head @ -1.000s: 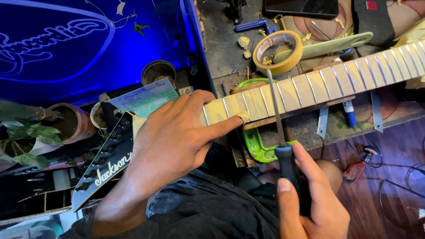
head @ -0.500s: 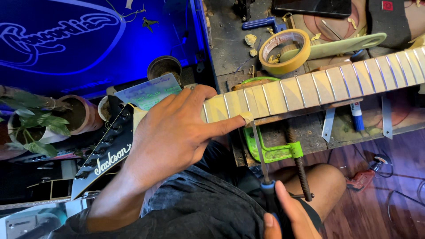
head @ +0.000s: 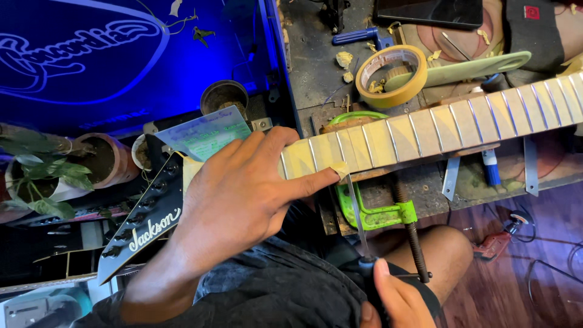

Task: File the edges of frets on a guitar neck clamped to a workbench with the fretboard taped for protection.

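My left hand (head: 237, 194) presses the guitar neck (head: 425, 127); right hand (head: 395, 300) grips the file (head: 358, 222), which could slip and gouge the fretboard edge

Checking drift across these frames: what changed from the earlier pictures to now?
The right hand has dropped toward the bottom edge, keeping its hold on the thin metal tool; the tool's tip now sits at the neck's near edge by the left thumb, below the tape roll it reached earlier. Unchanged: the left hand pressing the guitar neck, and the green clamp.
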